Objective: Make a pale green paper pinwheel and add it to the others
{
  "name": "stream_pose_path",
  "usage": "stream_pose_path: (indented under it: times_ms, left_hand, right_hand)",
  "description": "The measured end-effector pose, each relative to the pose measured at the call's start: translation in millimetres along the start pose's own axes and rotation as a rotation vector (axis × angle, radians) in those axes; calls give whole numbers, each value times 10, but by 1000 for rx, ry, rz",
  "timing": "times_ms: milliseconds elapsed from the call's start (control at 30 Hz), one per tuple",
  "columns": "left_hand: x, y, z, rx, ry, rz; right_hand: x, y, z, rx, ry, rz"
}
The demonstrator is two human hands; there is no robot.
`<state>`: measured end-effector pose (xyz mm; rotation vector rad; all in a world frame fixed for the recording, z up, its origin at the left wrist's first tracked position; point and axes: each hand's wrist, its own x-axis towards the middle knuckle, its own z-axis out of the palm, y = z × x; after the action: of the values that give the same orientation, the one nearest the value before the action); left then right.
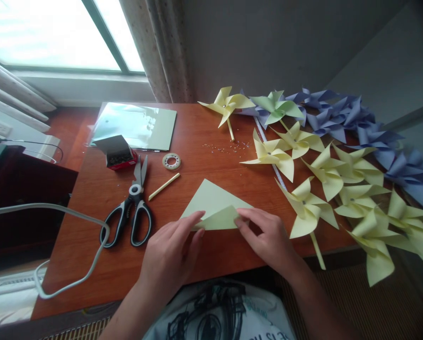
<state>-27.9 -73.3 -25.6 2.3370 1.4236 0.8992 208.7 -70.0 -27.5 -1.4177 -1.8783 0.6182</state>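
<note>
A pale yellow-green sheet of paper [211, 200] lies folded into a triangle on the wooden table [101, 264]. My left hand [172, 250] presses its near left edge with the fingertips. My right hand [268, 236] pinches the near right corner, where a flap is folded over. Both hands rest at the table's front edge.
Black-handled scissors [133, 208], a yellow stick [164, 186], a tape roll [171, 161], a small red box [117, 153] and a shiny sheet stack [137, 125] lie to the left. Several yellow pinwheels [325, 189] and blue pinwheels [374, 137] cover the right side. A grey cable [73, 278] loops at left.
</note>
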Motion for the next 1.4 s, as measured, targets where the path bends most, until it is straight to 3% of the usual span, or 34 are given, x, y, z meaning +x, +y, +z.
stream_pose_path:
  times_ms: [100, 167, 300, 467, 533, 600, 700, 767, 900, 1133, 1400]
  left_hand:
    - [4, 102, 27, 35, 71, -55]
    - [-5, 220, 33, 80, 101, 37]
    - [-60, 426, 90, 165, -85, 205]
    - [-103, 440, 215, 273, -193, 127]
    - [-111, 414, 245, 277, -206, 109]
    - [-123, 402, 265, 275, -215, 88]
    - [-137, 414, 286, 280, -228, 48]
    - [-131, 431, 291, 289, -241, 25]
    - [-70, 439, 271, 309, -254, -6]
    - [60, 379, 292, 338, -268, -19]
    - [94, 398, 341, 333, -283, -54]
  right_hand:
    - [79, -39, 53, -34, -1, 118]
    - [150, -70, 70, -67, -37, 151]
    - [284, -131, 67, -122, -119, 186]
    - [416, -141, 49, -241, -209, 223]
    - [492, -115, 64, -310, -188, 184]
    - [594, -87, 104, -348, -169, 56]
    - [758, -73, 209, -313, -280, -207]
    - [830, -84, 282, -351, -344, -266]
    - [823, -99, 328, -393, -397, -265]
    - [687, -30, 218, -282, -385, -191]
    - [852, -4, 273, -228, -350, -180]
